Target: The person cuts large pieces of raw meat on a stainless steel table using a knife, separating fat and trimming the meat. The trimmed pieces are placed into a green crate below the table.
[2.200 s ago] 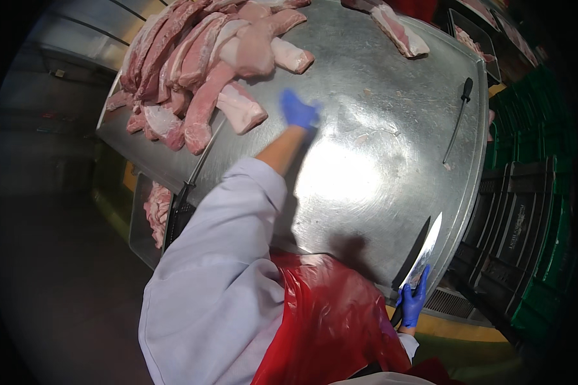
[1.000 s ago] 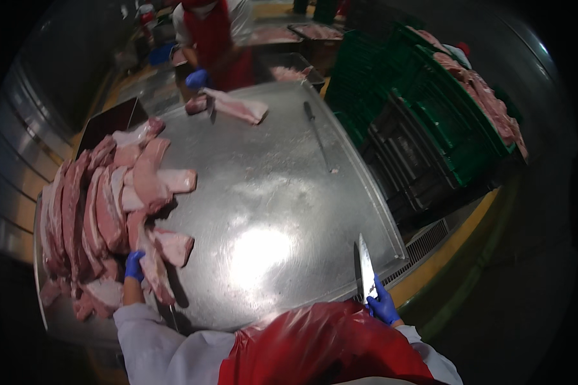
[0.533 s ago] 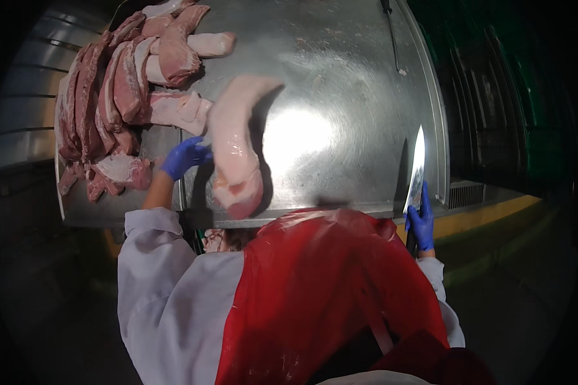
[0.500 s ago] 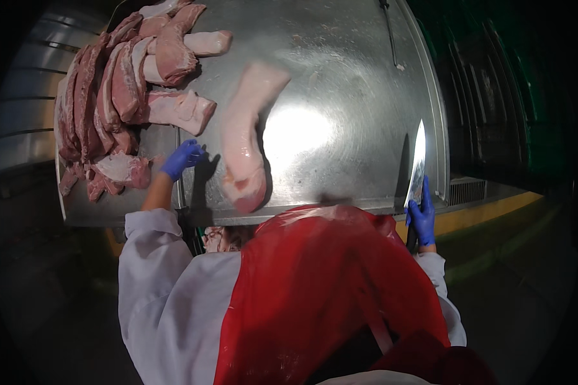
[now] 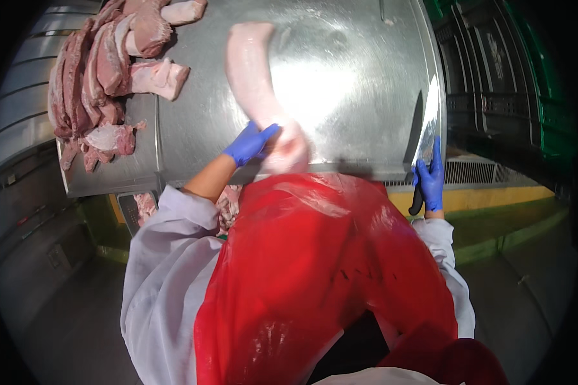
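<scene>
The person wears a glossy red plastic apron that covers the chest and lap, its surface creased and shining with wet highlights. Under it is a pale grey-white long-sleeved work coat; the left sleeve is pushed up short of the wrist, leaving part of the forearm bare, while the right sleeve runs down to the wrist. The left hand [image 5: 250,142] is covered by a thin blue disposable glove, and the right hand [image 5: 430,179] wears a matching blue glove.
</scene>
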`<state>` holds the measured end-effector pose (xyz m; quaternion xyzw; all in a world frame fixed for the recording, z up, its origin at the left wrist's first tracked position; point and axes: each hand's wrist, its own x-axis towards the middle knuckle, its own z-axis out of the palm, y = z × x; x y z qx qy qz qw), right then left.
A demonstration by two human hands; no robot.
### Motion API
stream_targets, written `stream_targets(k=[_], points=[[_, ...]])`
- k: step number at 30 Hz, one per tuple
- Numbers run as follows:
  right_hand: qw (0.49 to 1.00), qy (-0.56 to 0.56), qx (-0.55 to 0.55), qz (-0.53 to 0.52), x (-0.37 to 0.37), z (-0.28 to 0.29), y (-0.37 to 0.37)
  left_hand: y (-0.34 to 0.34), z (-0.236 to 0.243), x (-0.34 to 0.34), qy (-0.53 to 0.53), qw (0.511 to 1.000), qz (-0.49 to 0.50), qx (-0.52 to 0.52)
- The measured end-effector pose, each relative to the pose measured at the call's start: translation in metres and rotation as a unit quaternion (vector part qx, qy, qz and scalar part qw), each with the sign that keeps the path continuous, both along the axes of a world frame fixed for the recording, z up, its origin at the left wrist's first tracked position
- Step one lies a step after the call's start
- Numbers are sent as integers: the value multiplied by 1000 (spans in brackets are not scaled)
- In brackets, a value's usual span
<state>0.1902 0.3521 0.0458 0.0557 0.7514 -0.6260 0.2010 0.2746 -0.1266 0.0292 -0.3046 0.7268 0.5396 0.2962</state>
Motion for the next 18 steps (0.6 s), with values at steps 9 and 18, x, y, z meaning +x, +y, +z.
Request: stream_targets(k=[9, 18], points=[[997, 1, -27, -67, -38, -26, 27, 46, -10, -102, 199, 790, -367, -449], [998, 28, 4, -58, -93, -62, -31, 113, 10, -127, 368, 746, -279, -480]])
